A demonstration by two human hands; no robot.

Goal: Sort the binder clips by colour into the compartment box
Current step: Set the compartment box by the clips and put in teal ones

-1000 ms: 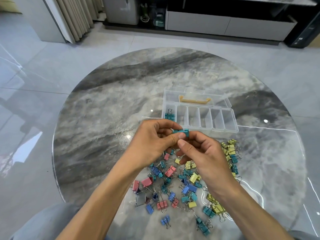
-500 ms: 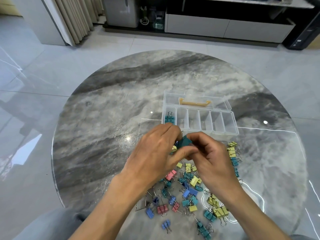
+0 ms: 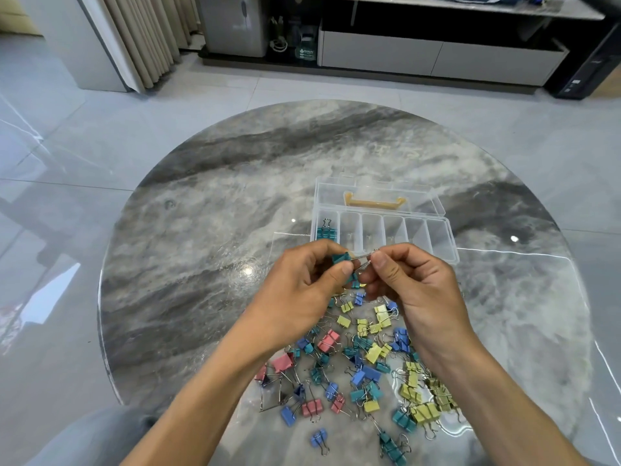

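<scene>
Marble-patterned grey, the round table carries everything. Toward its far right sits the clear compartment box with its lid folded back flat behind it; a tan handle lies on the lid. The box's leftmost compartment holds teal clips; the other compartments look bare. At the near edge of the table, a loose heap of binder clips in pink, blue, teal and yellow spreads under both wrists, yellow ones gathered at its right. Above the heap, just in front of the box, the left hand pinches a teal binder clip between thumb and fingers. The right hand pinches that clip's wire handle between thumb and forefinger, remaining fingers curled.
</scene>
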